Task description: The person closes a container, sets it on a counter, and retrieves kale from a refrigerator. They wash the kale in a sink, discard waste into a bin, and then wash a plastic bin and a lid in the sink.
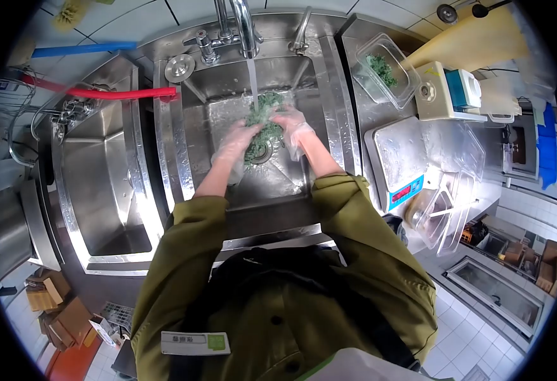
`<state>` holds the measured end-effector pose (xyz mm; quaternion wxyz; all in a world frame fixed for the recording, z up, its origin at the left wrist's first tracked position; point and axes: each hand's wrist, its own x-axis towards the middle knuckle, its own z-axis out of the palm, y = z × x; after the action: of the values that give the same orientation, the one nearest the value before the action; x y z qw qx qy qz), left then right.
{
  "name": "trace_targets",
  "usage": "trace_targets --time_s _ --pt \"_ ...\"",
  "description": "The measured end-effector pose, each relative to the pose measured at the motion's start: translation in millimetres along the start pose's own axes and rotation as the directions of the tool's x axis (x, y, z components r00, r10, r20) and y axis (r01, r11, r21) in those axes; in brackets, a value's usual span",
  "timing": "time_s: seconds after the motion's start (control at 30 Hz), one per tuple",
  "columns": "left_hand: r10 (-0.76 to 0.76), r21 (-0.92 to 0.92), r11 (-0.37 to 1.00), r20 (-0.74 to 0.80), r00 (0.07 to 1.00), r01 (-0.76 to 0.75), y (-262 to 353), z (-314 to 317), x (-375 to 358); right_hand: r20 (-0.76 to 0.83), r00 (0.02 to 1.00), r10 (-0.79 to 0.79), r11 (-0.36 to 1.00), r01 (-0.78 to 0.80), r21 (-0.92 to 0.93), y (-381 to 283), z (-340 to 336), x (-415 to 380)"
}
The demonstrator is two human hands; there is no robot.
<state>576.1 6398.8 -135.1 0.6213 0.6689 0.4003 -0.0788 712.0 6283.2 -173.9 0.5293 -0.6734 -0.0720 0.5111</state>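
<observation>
Curly green kale (pixel 267 130) is bunched between my two hands in the steel sink (pixel 215 184), under water (pixel 253 82) running from the faucet (pixel 245 32). My left hand (pixel 232 145), in a clear plastic glove, has its fingers curled into the left side of the bunch. From the right, my right hand (pixel 292 128), gloved the same way, grips the other side. Parts of the fingers are hidden by leaves and water. Just below the kale the drain (pixel 263 153) shows partly.
Right of the sink stands a clear container (pixel 386 71) with more kale inside. Nearer me are a scale (pixel 396 159) with a red display and several clear plastic containers (pixel 440 213). A second steel sink (pixel 100 190) lies to the left, with a red hose (pixel 119 94) above it.
</observation>
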Motion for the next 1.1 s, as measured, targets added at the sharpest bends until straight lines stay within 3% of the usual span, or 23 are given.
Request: trace_targets --time_s 0.07,0.17,0.27,0.3,0.4,0.43,0.53,0.6,0.63,0.7,0.73,0.8,0.83,0.93,0.97,1.0,1.03,1.07,1.1 --pt "0.026 -0.325 0.944 -0.091 0.996 -0.054 -32 11 16 -0.036 0.999 -0.027 0.998 0.025 -0.062 8 0 -2" --pt "0.339 -0.141 0.933 0.04 0.94 -0.331 -39 -7 0 0.267 0.964 -0.008 0.862 -0.128 0.491 -19 -3 -47" --pt "0.449 0.176 0.862 0.171 0.877 -0.475 -11 -25 -32 0.216 0.976 0.023 0.962 -0.081 0.263 -35 -7 -69" --pt "0.439 0.281 0.836 0.173 0.882 -0.471 -10 -27 -34 0.264 0.962 0.067 0.998 -0.061 -0.03 -27 -13 -48" --pt "0.211 0.527 0.789 0.251 0.945 -0.316 28 -29 -59 0.4 0.916 0.013 0.93 0.136 -0.342 -58 7 -65" --pt "0.259 0.531 0.768 0.254 0.932 -0.358 26 -27 -60 0.4 0.912 -0.092 0.919 0.232 -0.318 -61 12 -74" --pt "0.361 0.541 0.719 0.246 0.9 -0.436 16 -15 -62 0.323 0.944 -0.069 0.515 0.311 -0.798 -73 29 -97" --pt "0.373 0.544 0.723 0.211 0.903 -0.426 15 -5 -65 0.279 0.945 -0.172 0.643 0.322 -0.695 -61 26 -98" --pt "0.336 0.363 0.857 0.145 0.931 -0.366 17 -2 -70 0.216 0.948 -0.235 0.698 0.32 -0.64 -52 25 -96" --pt "0.25 0.257 0.932 0.058 0.966 -0.257 32 5 -84 0.104 0.942 -0.319 0.779 0.324 -0.536 -39 25 -91" --pt "0.199 0.199 0.96 0.016 0.98 -0.198 37 7 -91 0.05 0.967 -0.251 0.919 0.254 -0.302 -35 25 -92" --pt "0.197 -0.264 0.946 -0.002 0.98 -0.191 28 18 -91 0.013 0.996 -0.091 0.972 0.086 0.221 -30 26 -97" --pt "0.188 -0.481 0.86 -0.008 0.982 -0.169 23 21 -92 0.053 0.996 -0.078 0.962 0.061 0.267 -30 26 -100" --pt "0.223 -0.579 0.8 0.043 0.974 -0.157 23 12 -97 0.18 0.982 -0.05 0.919 -0.025 0.394 -34 24 -104" --pt "0.281 -0.612 0.774 0.097 0.955 -0.165 25 7 -101 0.227 0.92 -0.32 0.942 0.284 0.178 -29 18 -98" --pt "0.339 -0.643 0.747 0.148 0.929 -0.169 28 2 -105 0.331 0.775 -0.538 0.817 0.577 -0.023 -18 9 -86" --pt "0.396 -0.674 0.719 0.196 0.897 -0.17 32 -5 -110 0.383 0.743 -0.549 0.804 0.594 0.001 -22 6 -92" --pt "0.372 -0.553 0.814 0.259 0.891 -0.179 39 -14 -115 0.434 0.707 -0.558 0.793 0.609 0.026 -27 4 -99" --pt "0.339 -0.419 0.888 0.317 0.886 -0.19 48 -22 -120 0.432 0.806 -0.404 0.914 0.333 0.234 -56 10 -132"
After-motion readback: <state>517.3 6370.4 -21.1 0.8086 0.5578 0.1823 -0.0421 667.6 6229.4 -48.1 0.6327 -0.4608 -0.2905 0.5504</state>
